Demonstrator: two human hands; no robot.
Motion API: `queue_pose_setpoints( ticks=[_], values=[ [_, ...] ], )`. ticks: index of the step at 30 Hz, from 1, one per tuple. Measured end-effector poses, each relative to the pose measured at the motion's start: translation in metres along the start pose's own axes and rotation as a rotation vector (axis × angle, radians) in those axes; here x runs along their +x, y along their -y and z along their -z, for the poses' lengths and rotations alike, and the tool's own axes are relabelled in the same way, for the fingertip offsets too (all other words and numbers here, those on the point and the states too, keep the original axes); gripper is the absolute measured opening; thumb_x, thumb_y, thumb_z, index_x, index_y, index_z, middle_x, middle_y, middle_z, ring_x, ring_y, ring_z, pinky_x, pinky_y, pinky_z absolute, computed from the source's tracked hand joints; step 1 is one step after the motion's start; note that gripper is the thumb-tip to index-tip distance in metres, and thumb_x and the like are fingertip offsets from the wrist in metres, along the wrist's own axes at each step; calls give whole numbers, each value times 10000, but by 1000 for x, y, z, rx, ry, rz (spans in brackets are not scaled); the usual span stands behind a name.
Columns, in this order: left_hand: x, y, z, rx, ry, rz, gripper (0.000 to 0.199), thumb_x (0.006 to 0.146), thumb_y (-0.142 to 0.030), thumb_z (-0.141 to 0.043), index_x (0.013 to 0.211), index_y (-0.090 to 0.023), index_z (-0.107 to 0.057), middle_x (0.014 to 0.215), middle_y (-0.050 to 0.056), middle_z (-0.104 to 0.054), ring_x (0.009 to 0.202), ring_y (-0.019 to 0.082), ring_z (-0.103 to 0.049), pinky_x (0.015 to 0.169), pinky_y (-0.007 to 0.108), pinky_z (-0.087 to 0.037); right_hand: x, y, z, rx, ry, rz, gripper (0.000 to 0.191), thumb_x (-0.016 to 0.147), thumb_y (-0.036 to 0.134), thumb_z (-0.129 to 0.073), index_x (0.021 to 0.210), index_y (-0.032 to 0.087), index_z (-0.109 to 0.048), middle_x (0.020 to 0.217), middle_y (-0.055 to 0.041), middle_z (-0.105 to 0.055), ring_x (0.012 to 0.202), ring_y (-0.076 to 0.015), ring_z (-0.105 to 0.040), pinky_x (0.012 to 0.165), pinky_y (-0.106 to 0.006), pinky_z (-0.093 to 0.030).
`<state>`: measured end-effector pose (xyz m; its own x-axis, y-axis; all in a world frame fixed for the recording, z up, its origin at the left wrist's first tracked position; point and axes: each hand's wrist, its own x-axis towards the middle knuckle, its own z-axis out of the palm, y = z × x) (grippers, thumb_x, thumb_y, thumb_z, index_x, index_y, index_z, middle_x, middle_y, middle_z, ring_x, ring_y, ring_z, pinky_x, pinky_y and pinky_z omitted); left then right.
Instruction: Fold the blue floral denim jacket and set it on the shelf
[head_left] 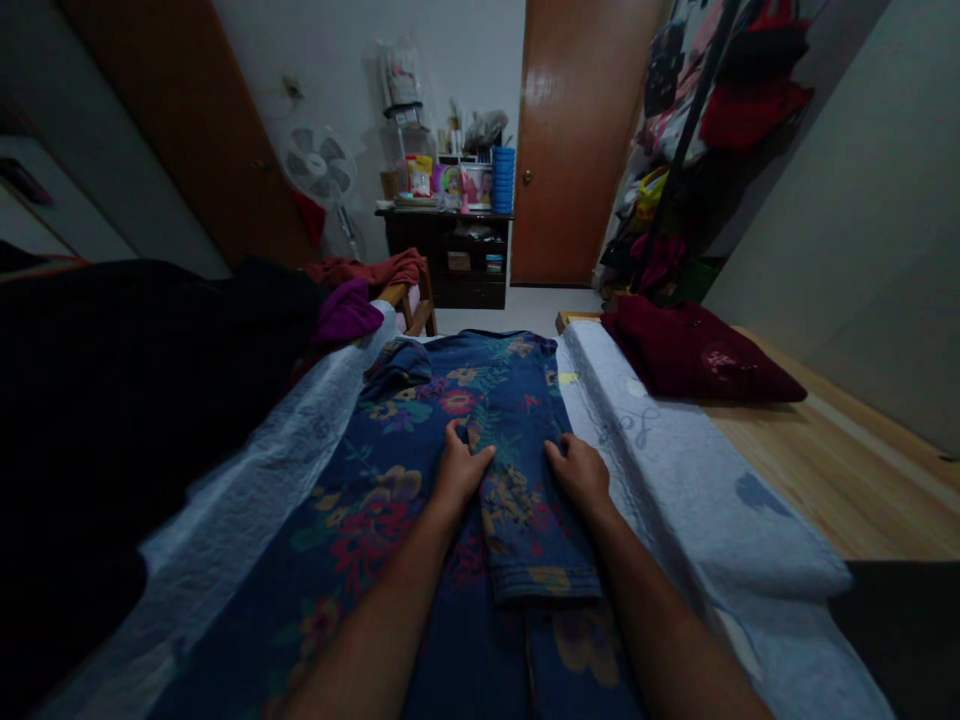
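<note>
A dark blue garment [375, 480] with red, yellow and green flowers lies spread over a pale cloth. One sleeve [525, 500] is laid down along the body, its cuff toward me. My left hand [460, 462] touches the sleeve's left edge, thumb and fingers apart. At the sleeve's right edge rests my right hand [579, 468], its thumb and fingers also spaced around the fabric edge. Near the far left of the garment, another part [399, 365] of it is folded over.
Dark clothes [150, 400] and a purple cloth [349, 312] are heaped at the left. A folded maroon garment [694, 350] lies at the right on a wooden surface [847, 470]. Farther back stand a white fan [321, 165] and a dark shelf [442, 250].
</note>
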<state>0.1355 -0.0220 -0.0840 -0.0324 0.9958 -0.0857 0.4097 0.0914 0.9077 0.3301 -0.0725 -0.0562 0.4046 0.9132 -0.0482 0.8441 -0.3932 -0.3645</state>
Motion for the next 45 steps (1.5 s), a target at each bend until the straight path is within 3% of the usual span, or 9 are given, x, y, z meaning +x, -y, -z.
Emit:
queue_pose_setpoints(
  ticks=[4,12,22,29,38,45],
  values=[
    [-14,-16,-1,197,-23,-63,765,808,-259,-640,1444,-163,-225,1233,161,-646,1084,237,-650,903,320,-479,-1,0,-2,-88,-9,40,349,954,462,-420,923,231,-679,892,-75,-719,860,-212,-663,639,-269,-374],
    [-19,-24,-4,496,-8,-124,818,836,-213,-534,1527,-130,-104,1055,159,-713,893,275,-702,741,313,-486,-1,-2,-9,-155,-57,64,304,963,391,-425,957,220,-675,902,-80,-714,834,-209,-659,638,-271,-383],
    [-19,-25,-2,445,-22,-127,779,832,-210,-545,1508,-136,-164,1104,153,-705,965,263,-692,811,305,-487,-1,-3,-8,-153,-68,61,299,968,388,-429,937,212,-669,895,-76,-716,831,-202,-658,635,-265,-359],
    [-19,-21,-4,471,-96,-137,576,902,-260,-472,1442,-145,-309,943,126,-728,892,268,-701,759,310,-483,-2,-3,-6,-104,-93,68,371,993,414,-377,886,209,-667,870,-80,-719,809,-198,-659,627,-269,-350],
    [-20,-15,-4,698,-59,-155,641,923,-241,-432,1521,-195,-208,899,122,-721,810,266,-701,693,303,-466,-1,-5,-10,-157,-100,76,317,1000,334,-384,935,195,-662,909,-87,-714,822,-197,-651,656,-269,-363],
    [-21,-18,1,594,-63,-139,632,907,-244,-463,1499,-185,-250,946,121,-723,847,261,-699,711,297,-464,-2,-4,-8,-144,-112,62,317,994,348,-394,941,199,-670,916,-89,-714,816,-194,-651,655,-262,-371]
  ],
)
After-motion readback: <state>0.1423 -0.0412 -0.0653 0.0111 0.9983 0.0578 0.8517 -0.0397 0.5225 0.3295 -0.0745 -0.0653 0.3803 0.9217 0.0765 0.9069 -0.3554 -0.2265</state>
